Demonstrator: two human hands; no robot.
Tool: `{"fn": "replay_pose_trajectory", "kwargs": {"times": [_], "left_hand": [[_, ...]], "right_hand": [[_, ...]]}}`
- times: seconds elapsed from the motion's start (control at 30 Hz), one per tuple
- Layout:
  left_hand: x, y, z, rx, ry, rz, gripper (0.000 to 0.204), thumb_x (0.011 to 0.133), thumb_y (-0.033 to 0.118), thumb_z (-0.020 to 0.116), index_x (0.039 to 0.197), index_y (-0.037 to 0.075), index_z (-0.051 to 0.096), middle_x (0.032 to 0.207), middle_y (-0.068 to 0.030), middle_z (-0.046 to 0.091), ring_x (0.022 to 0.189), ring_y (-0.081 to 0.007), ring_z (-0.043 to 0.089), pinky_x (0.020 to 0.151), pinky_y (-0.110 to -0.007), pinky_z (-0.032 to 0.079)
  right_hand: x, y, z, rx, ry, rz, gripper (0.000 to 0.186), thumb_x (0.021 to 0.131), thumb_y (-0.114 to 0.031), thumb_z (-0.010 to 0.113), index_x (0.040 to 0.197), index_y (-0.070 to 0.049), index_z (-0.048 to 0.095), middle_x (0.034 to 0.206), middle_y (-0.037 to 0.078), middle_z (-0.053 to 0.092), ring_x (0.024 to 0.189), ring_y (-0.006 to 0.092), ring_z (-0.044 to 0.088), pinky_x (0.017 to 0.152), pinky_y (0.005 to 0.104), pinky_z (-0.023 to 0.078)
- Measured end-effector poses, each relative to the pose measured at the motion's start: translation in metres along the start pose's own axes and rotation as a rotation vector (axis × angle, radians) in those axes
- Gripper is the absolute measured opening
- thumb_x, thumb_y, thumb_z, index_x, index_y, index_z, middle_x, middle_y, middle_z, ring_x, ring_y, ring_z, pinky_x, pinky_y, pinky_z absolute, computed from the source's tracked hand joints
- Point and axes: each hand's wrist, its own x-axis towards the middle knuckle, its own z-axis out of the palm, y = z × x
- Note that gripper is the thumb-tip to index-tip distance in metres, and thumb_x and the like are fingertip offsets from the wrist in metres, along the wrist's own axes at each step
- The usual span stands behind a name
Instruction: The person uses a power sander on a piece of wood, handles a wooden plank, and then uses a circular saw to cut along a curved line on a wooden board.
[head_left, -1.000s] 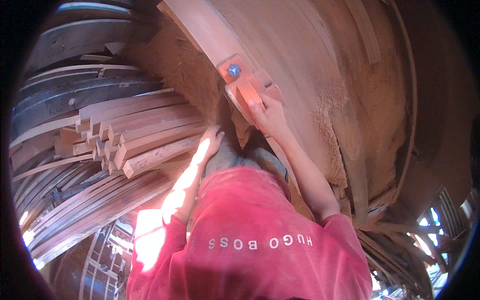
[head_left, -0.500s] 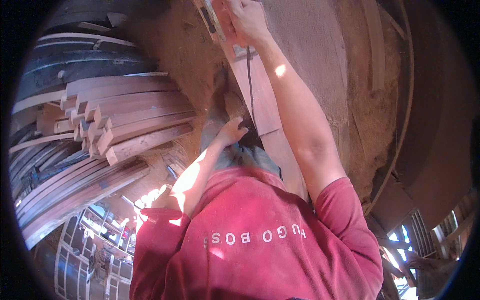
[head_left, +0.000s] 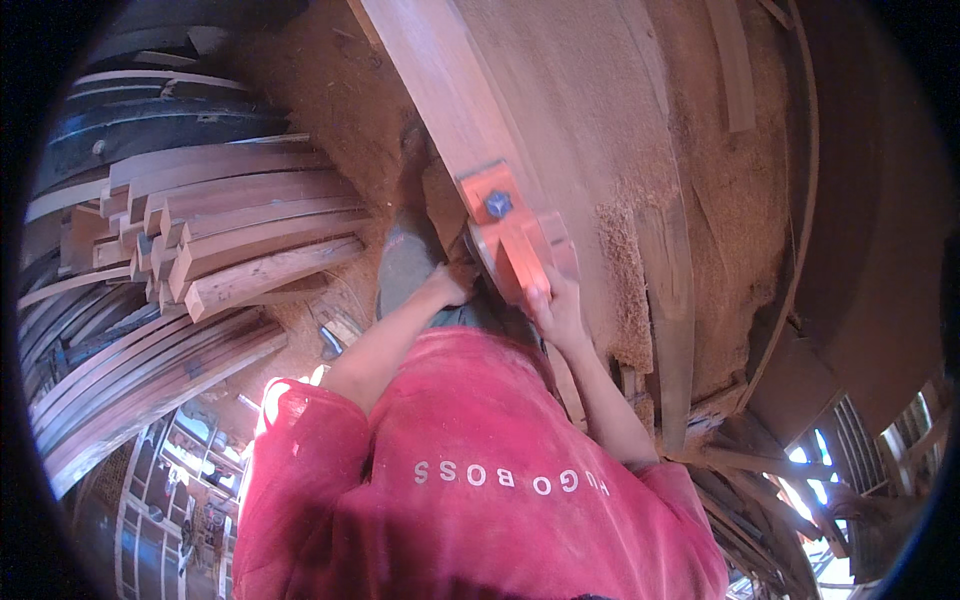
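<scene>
My right hand (head_left: 558, 312) is wrapped round the rear handle of an orange handheld power tool (head_left: 515, 240), close in front of my body. The tool has a dark star-shaped knob near its front and a rounded edge on its left side. It sits at the near part of a long pale wooden board (head_left: 430, 75), which runs away toward the far left. My left hand (head_left: 455, 284) is beside my trouser leg, left of the tool. Shadow covers its fingertips, so I cannot see whether it holds anything.
Squared timbers (head_left: 260, 220) are stacked on the left, with long planks (head_left: 140, 385) below them. Sawdust (head_left: 625, 290) lies heaped to the right of the board. A loose wooden strip (head_left: 735, 65) lies at the far right. Beams and gaps of daylight show at lower right.
My right hand has drawn the orange tool back from the board's far part to near my body. My left hand has shifted slightly left and down, its fingers now less visible.
</scene>
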Motion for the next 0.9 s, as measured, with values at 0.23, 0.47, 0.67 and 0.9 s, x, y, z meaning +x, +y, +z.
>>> {"fn": "replay_pose_trajectory", "kwargs": {"times": [0.23, 0.47, 0.67, 0.9], "left_hand": [[-0.006, -0.005, -0.007, -0.272, 0.057, 0.243, 0.054, 0.09, 0.034, 0.063, 0.14, 0.015, 0.055, 0.134, -0.0209, 0.061, 0.125, -0.0381, 0.058, 0.107, -0.044, 0.045], [-0.056, -0.024, -0.079, -0.481, 0.23, 0.03, 0.043, 0.087, 0.032, 0.069, 0.123, 0.009, 0.059, 0.12, -0.0222, 0.067, 0.115, -0.0391, 0.063, 0.099, -0.045, 0.049], [-0.072, -0.055, -0.118, -0.654, 0.458, -0.059, 0.034, 0.087, 0.029, 0.071, 0.112, 0.009, 0.059, 0.109, -0.0188, 0.069, 0.108, -0.0365, 0.066, 0.093, -0.043, 0.05], [-0.052, -0.09, -0.134, -0.95, 0.731, -0.044, 0.027, 0.088, 0.021, 0.072, 0.106, 0.007, 0.058, 0.103, -0.0137, 0.068, 0.102, -0.0301, 0.067, 0.093, -0.04, 0.05]], "right_hand": [[0.128, -0.072, 0.027, 0.045, 0.113, -0.092, 0.048, 0.097, -0.044, 0.06, 0.093, 0.003, 0.068, 0.076, 0.025, 0.065, 0.073, 0.0327, 0.07, 0.067, 0.043, 0.051], [0.253, -0.142, 0.053, 0.085, 0.168, -0.203, 0.05, 0.099, -0.045, 0.058, 0.094, 0.003, 0.071, 0.077, 0.022, 0.069, 0.07, 0.0286, 0.068, 0.066, 0.0414, 0.05], [0.358, -0.205, 0.069, 0.103, 0.202, -0.311, 0.055, 0.099, -0.046, 0.059, 0.085, 0.006, 0.07, 0.068, 0.019, 0.067, 0.064, 0.0204, 0.063, 0.064, 0.0393, 0.048], [0.484, -0.28, 0.085, 0.094, 0.257, -0.347, 0.061, 0.099, -0.05, 0.058, 0.081, 0.007, 0.071, 0.065, 0.018, 0.066, 0.063, 0.0196, 0.063, 0.062, 0.039, 0.049]]}}
